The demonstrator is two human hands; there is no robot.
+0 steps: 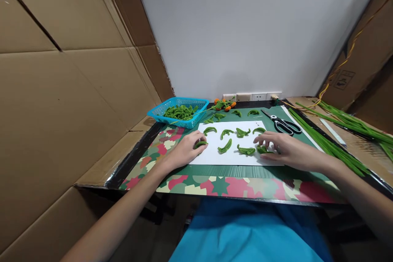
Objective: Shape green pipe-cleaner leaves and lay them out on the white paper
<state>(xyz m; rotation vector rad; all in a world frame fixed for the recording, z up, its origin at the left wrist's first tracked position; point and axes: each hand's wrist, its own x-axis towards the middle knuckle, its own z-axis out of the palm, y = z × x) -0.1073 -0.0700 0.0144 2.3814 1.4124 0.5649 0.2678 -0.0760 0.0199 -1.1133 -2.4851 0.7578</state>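
Observation:
Several small curved green leaves, apparently bent from fuzzy pipe cleaners, lie in two rows on a white sheet of paper. At the paper's left edge my left hand has its thumb and fingers closed around one green pipe-cleaner leaf. On the right side my right hand curls its thumb and fingers about another leaf, partly hiding it. Just above the right fingers lies a further leaf. Between the hands, the other leaves rest untouched.
A blue basket of green leaves stands back left, beside orange flowers on stems. Black-handled scissors lie back right. Long green pipe cleaners and a pale strip lie farther right. Cardboard walls flank the table.

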